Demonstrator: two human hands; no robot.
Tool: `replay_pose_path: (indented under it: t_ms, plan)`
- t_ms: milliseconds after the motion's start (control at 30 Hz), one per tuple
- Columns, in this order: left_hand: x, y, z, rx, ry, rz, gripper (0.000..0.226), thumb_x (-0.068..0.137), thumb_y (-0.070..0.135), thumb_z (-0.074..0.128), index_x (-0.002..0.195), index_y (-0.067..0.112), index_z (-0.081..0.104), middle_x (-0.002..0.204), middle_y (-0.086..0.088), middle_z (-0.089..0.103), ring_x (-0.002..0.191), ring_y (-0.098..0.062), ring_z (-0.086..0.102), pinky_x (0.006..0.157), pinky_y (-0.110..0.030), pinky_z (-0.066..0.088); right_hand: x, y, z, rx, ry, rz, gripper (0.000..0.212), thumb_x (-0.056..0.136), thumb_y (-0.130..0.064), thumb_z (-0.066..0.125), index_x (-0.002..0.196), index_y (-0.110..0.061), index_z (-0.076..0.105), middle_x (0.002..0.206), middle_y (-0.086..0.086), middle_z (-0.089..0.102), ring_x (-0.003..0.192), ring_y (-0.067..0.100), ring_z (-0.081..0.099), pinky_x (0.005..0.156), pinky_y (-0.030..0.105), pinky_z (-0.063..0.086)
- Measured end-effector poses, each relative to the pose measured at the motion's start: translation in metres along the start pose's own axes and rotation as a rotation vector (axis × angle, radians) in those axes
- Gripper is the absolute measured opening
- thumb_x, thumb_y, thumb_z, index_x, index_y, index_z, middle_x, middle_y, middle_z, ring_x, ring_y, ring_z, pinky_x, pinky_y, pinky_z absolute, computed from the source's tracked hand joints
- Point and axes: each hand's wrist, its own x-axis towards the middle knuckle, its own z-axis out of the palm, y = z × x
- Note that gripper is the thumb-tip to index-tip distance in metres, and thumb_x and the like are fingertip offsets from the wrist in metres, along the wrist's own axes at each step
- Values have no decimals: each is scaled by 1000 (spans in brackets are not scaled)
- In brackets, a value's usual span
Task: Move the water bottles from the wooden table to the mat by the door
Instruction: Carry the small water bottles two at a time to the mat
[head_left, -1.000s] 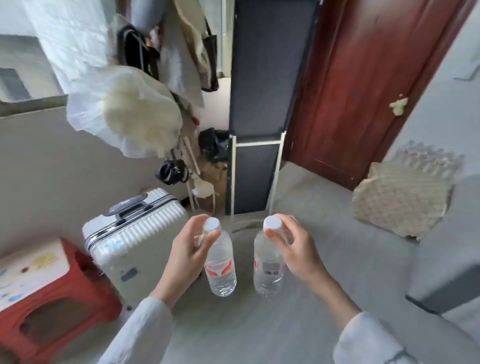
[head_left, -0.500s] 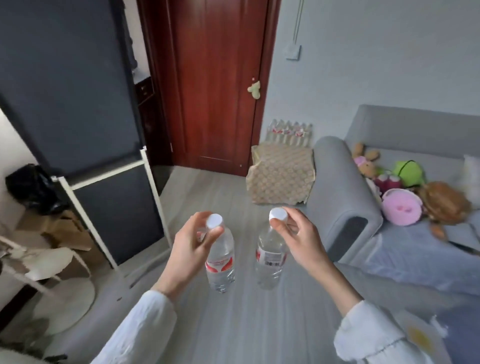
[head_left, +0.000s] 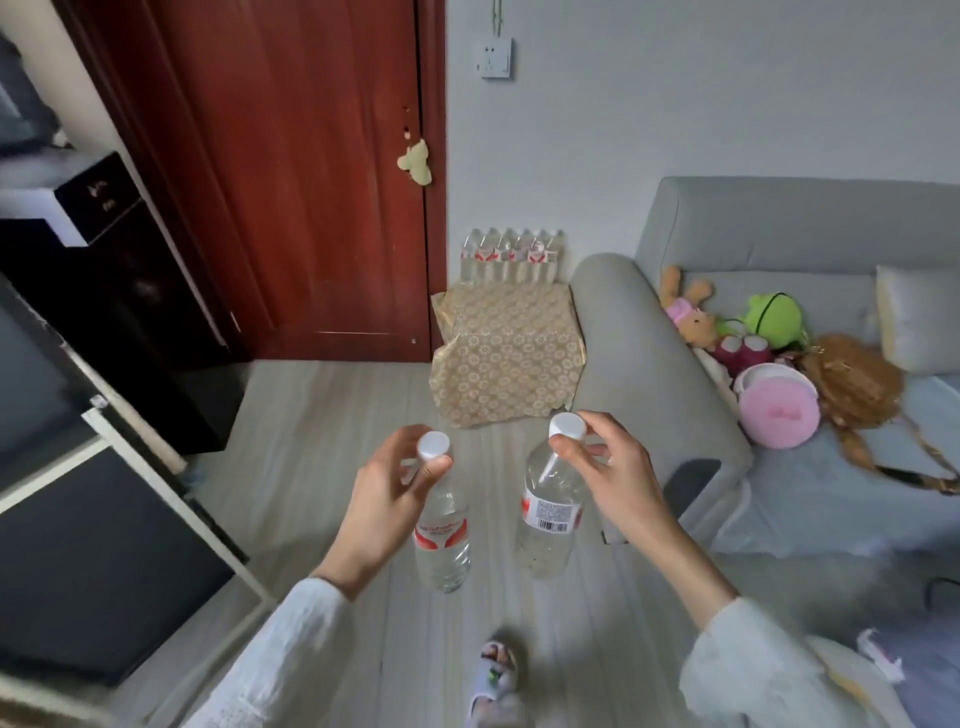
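Observation:
Two clear water bottles with white caps and red-white labels hang above the floor. My left hand (head_left: 387, 499) pinches the neck of the left bottle (head_left: 442, 540) just under its cap. My right hand (head_left: 605, 478) pinches the cap of the right bottle (head_left: 549, 514). Ahead lies the beige patterned mat (head_left: 506, 358), on the floor between the red door (head_left: 291, 171) and the sofa arm. A row of several water bottles (head_left: 511, 255) stands against the wall at the mat's far edge.
A grey sofa (head_left: 779, 291) with plush toys (head_left: 769, 364) fills the right side. A black cabinet (head_left: 119, 291) and a dark white-framed panel (head_left: 98, 514) line the left. My slippered foot (head_left: 496, 675) shows on the grey floor below the bottles.
My view has swung right and moved closer to the door and mat. The suitcase and red stool have left the view. Both hands keep the same hold on the bottles.

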Motion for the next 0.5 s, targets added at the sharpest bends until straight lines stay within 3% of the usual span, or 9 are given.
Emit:
replay_pose_path:
  t_ms: [167, 267, 333, 433, 500]
  plan:
    - [120, 1, 13, 28, 6, 25, 16, 82, 35, 60, 84, 45, 48, 87, 21, 59, 82, 2, 62, 68, -4, 45, 115, 25, -5, -34, -42, -17, 19, 79, -22, 66, 91, -32, 55, 93, -10, 59, 91, 16, 56, 77, 10, 39]
    - [185, 4, 18, 30, 27, 38, 16, 83, 34, 60, 84, 44, 48, 88, 22, 59, 88, -4, 61, 73, -11, 43, 183, 29, -4, -63, -44, -31, 20, 78, -21, 67, 96, -22, 59, 89, -18, 55, 88, 8, 52, 76, 8, 36]
    - [225, 0, 20, 18, 37, 29, 12, 76, 41, 57, 84, 44, 48, 84, 24, 62, 88, -1, 61, 76, -13, 44, 224, 34, -2, -68, -48, -31, 23, 78, -21, 68, 98, -18, 60, 90, -18, 54, 88, 5, 51, 78, 10, 36]
    - [282, -8, 25, 8, 22, 22, 13, 74, 44, 56, 84, 47, 48, 80, 34, 64, 82, 13, 60, 70, -4, 45, 281, 47, 3, -60, -59, -16, 20, 78, -20, 67, 94, -25, 57, 91, -16, 54, 89, 6, 51, 79, 15, 38]
    - [322, -17, 29, -6, 9, 16, 16, 77, 41, 59, 86, 48, 48, 81, 27, 65, 83, 9, 62, 71, -8, 46, 321, 58, 10, -62, -64, 5, 19, 78, -20, 67, 92, -27, 56, 90, -15, 55, 86, 4, 52, 75, 11, 39]
